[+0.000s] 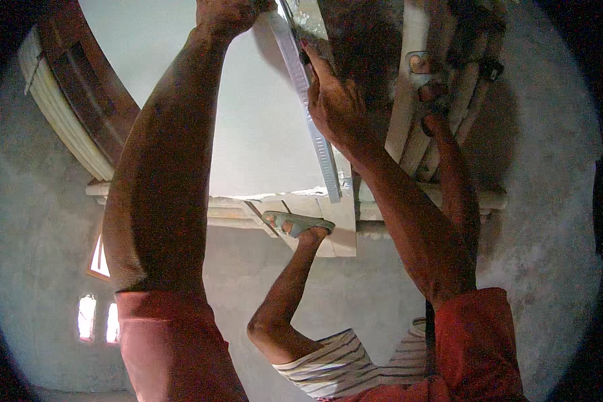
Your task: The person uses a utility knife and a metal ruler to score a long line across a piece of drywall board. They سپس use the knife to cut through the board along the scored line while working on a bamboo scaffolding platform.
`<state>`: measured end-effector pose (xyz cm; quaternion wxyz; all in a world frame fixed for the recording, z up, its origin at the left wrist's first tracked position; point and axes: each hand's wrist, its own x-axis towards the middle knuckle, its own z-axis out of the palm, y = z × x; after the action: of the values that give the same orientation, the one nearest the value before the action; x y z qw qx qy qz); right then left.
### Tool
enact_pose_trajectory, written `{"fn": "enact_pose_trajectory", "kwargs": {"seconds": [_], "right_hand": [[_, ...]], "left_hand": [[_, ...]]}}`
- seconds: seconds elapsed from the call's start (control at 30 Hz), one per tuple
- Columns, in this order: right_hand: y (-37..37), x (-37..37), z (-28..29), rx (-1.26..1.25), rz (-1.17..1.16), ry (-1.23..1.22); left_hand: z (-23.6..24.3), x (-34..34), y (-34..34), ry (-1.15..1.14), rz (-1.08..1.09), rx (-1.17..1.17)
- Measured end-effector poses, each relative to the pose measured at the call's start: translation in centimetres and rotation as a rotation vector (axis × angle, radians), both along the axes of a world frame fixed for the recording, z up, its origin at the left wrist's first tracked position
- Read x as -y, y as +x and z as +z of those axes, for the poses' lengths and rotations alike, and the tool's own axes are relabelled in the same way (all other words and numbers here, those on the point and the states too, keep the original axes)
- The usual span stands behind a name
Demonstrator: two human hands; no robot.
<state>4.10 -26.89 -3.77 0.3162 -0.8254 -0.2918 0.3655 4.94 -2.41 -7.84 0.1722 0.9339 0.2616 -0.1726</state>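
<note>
A long, pale slotted strip (323, 157) slants across the right edge of a large white panel (261, 154). My right hand (338, 110) is against the strip's right side, its index finger reaching up along it and the thumb side touching it. A small dark thing shows beside that finger; its kind is unclear. My left hand (228, 15), cut off by the top edge, is closed near the strip's upper end. What its fingers hold is hidden. Both forearms cross the view from red sleeves.
A sandalled foot (301, 224) rests on a pale board just beyond the panel's lower edge. Another sandal (425, 74) is on wooden planks at the upper right. A dark brown beam (87, 74) lies left of the panel. Grey walls (549, 234) surround the scene, with bright openings (87, 318) lower left.
</note>
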Motion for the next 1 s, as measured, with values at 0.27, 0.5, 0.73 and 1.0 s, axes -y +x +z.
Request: {"fn": "enact_pose_trajectory", "kwargs": {"seconds": [0.27, 0.5, 0.73, 1.0], "right_hand": [[-3.3, 7.8, 5.7, -0.118, 0.182, -0.252], [1.9, 0.3, 1.9, -0.041, -0.067, 0.047], [-0.7, 1.7, 2.8, 0.055, 0.163, -0.126], [0.5, 4.1, 5.3, 0.095, 0.078, -0.120]], "left_hand": [[1.2, 0.4, 0.9, -0.027, 0.069, -0.161], [0.5, 0.0, -0.1, 0.009, -0.004, 0.029], [0.6, 0.2, 0.2, 0.005, 0.007, -0.058], [0.2, 0.5, 0.2, 0.022, 0.001, -0.051]]}}
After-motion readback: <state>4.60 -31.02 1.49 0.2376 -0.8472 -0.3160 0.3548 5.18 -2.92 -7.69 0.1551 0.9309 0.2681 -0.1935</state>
